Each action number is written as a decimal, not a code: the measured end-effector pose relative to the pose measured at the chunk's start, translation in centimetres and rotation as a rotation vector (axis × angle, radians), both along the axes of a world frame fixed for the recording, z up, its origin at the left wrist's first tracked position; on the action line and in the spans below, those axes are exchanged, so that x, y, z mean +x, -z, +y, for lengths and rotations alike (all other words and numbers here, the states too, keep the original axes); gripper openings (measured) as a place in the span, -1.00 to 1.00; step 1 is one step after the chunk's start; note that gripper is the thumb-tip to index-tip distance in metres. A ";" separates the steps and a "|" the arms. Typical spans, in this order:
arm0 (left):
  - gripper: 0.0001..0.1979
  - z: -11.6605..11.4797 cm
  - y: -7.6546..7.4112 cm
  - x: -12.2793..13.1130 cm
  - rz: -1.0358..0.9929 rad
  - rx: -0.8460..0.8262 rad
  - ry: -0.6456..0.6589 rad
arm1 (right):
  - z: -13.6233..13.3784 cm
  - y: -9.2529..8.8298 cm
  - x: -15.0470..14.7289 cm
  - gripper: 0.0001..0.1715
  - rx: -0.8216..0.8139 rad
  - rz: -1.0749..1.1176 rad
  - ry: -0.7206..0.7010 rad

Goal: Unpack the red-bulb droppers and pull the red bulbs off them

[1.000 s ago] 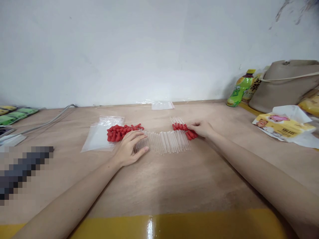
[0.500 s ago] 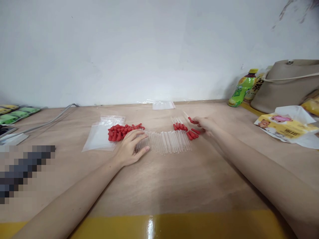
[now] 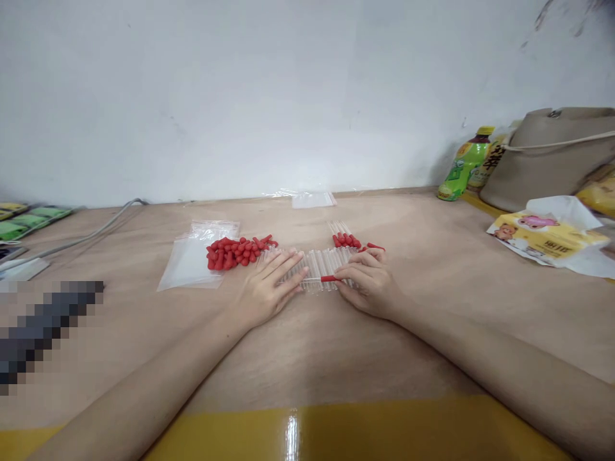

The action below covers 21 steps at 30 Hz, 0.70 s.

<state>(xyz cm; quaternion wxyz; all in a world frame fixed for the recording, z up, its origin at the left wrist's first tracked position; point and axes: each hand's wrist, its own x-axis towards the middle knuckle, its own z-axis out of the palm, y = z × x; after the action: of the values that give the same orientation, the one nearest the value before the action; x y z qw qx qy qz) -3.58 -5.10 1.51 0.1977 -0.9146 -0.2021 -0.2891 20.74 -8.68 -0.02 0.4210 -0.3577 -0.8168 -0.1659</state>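
Note:
My left hand [image 3: 269,291] lies over the left part of a row of clear glass tubes [image 3: 319,259], its fingers stretched out. Between thumb and fingers, my right hand [image 3: 369,282] pinches the red rubber bulb of a glass dropper [image 3: 329,278]. That dropper lies level across the row, its thin glass end pointing at my left fingertips; whether they touch it I cannot tell. A heap of loose red rubber bulbs [image 3: 235,251] sits beyond my left hand. Several droppers with red bulbs [image 3: 346,240] lie side by side behind the row, and another red bulb [image 3: 375,246] shows behind my right hand.
Clear plastic bags [image 3: 187,262] lie partly under the red heap, and a small zip bag [image 3: 313,200] rests by the wall. To the right are a green drink bottle [image 3: 465,166], a beige bag [image 3: 552,163] and a yellow printed packet [image 3: 548,234]. A grey cable [image 3: 106,223] runs at left.
My right hand has come left and nearer, carrying the dropper from beside the finished group to over the glass tubes. My left hand has shifted slightly right, its fingers closer together.

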 end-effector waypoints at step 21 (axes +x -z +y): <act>-0.86 -0.7 1.2 1.7 -0.054 -0.075 0.150 | 0.6 0.6 -1.3 -0.90 0.071 -0.128 -0.194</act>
<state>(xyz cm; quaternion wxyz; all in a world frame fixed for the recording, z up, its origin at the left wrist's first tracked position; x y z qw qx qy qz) -1.89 -5.80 0.31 0.1355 -0.9258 -0.1490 -0.3199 19.43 -8.08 -0.58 0.3943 -0.2506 -0.8665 -0.1757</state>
